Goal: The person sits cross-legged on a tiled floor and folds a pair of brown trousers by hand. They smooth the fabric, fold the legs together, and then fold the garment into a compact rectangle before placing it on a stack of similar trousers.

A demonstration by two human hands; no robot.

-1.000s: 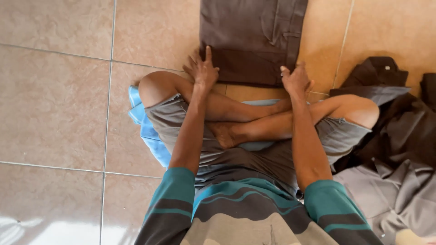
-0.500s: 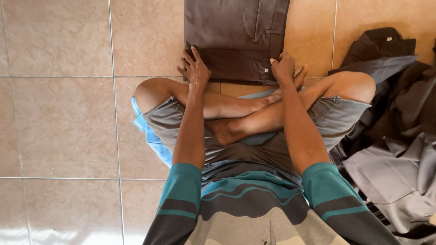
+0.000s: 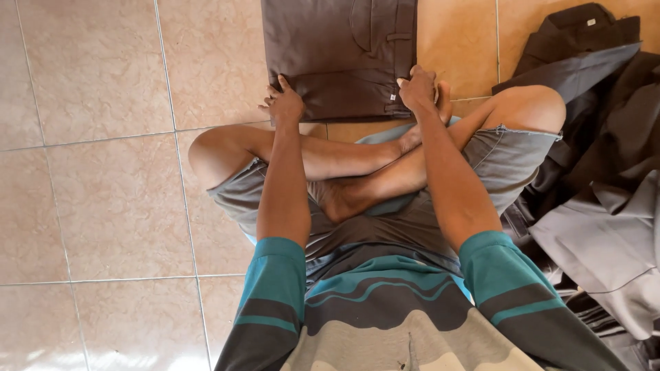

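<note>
Left hand (image 3: 285, 104) sits flat, fingers spread, on the near left corner of the folded brown trousers (image 3: 340, 55) on the tile floor (image 3: 89, 137). Right hand (image 3: 417, 88) curls loosely on the right corner, holding nothing, so both pin the fold flat. Dark clothes (image 3: 598, 137) pile to the right.

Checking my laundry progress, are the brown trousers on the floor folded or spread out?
Folded. The brown trousers lie as a flat, compact rectangle on the tiles, left hand and right hand on the near edge.
</note>
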